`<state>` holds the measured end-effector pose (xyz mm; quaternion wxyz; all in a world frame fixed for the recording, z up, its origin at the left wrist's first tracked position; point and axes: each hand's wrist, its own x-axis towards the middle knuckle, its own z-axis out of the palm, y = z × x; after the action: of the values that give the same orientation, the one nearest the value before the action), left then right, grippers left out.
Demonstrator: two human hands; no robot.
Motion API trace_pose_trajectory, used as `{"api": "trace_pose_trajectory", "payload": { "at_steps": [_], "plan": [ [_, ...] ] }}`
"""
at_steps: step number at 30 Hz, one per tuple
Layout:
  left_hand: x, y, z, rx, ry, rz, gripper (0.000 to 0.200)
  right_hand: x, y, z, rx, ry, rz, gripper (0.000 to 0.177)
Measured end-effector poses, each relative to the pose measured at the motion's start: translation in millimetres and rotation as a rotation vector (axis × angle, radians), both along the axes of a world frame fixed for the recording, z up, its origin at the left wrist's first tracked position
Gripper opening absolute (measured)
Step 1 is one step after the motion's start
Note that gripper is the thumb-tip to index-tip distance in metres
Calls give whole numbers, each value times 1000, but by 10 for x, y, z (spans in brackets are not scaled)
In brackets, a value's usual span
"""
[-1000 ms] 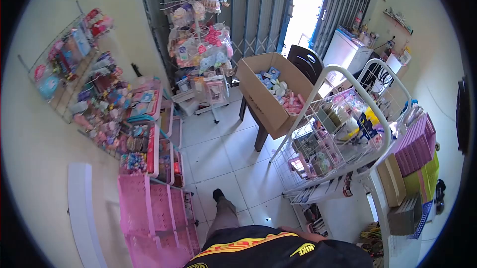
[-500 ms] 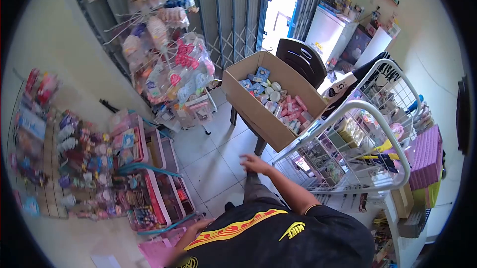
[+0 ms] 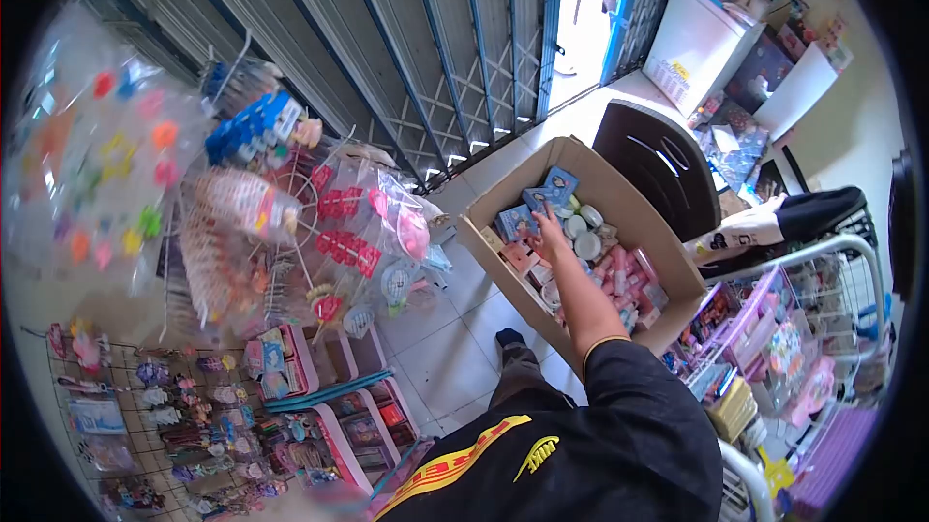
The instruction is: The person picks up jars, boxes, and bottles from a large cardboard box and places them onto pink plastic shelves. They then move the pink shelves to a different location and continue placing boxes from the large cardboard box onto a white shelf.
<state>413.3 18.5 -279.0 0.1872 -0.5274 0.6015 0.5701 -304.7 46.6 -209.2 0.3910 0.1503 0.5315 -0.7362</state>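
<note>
My right hand [image 3: 551, 236] reaches into a cardboard box [image 3: 481, 229], with its fingers stretched out at some small blue boxes [image 3: 518, 222]. The fingertips are at the blue boxes, but whether they touch cannot be made out. Beside the hand lie white round-lidded jars [image 3: 586, 243] and many pink tubes [image 3: 624, 272]. My left hand [image 3: 334, 501] is a blur at the bottom edge, near the plastic drawers, and its fingers cannot be made out.
A dark chair [image 3: 653, 169] stands behind the cardboard box. On the right is a white wire rack [image 3: 856, 353] of goods. Bagged accessories [image 3: 348, 251] hang on the left, above plastic drawers [image 3: 373, 416]. A folding metal shutter [image 3: 416, 48] lines the back.
My right hand has moved forward from beside my leg into the cardboard box. My body and view have come closer to the box and the hanging bags. A foot now shows on the tiles.
</note>
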Motion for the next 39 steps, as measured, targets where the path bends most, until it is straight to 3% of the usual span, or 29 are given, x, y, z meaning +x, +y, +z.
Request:
{"api": "trace_pose_trajectory", "payload": {
  "at_steps": [5,7,8,9,10,11,13,15,17,19,20,22,24,26,28,29,31,33,37,39],
  "plan": [
    [-747,2,65,-50,19,4,55,-310,-265,-286,37,-19,-81,57],
    [-950,20,109,-67,38,-4,55,-427,-173,-606,124,107,-50,49],
    [-1246,-174,434,-60,29,-1,55,-468,-98,-747,266,271,-17,46],
    [-1780,-207,936,-104,-10,-188,54,-467,-42,-825,406,435,17,42],
    [-2129,-311,1149,-14,-72,-200,55,-418,57,-680,267,400,-49,28],
    [-2409,-412,1296,75,-131,-212,55,-359,185,-474,275,391,-47,28],
    [-2848,-576,1530,232,133,-120,57,-170,486,207,-215,144,42,15],
    [-3430,-658,2017,377,379,21,60,191,545,1112,-448,21,212,8],
    [-3987,-648,2673,565,645,213,60,408,603,1275,-429,127,654,13],
    [-4147,-706,2728,629,666,255,58,574,417,1480,-580,343,1114,20],
    [-4166,-705,2739,690,692,294,57,611,350,1593,-580,342,1115,20],
    [-4091,-695,2592,615,632,299,55,571,224,1758,-509,272,1428,35],
    [-3983,-665,2558,519,559,350,51,243,156,1549,-464,234,1249,45],
    [-3799,-603,2534,480,530,396,49,-42,2,1112,16,368,895,65],
    [-3568,-511,2421,447,486,493,44,-174,-99,-50,566,935,545,85],
    [-3466,-463,2383,442,486,500,44,-140,-144,-148,560,935,551,85],
    [-3303,-392,2332,426,439,568,45,-59,-261,-276,890,850,616,102],
    [-3180,-319,2303,409,436,599,44,30,-310,-480,884,860,662,107],
    [-3006,-228,2313,397,422,628,41,67,-278,-299,971,887,640,95],
    [-2861,-200,2389,336,408,610,39,-5,-197,-441,772,818,309,85]
  ]
}}
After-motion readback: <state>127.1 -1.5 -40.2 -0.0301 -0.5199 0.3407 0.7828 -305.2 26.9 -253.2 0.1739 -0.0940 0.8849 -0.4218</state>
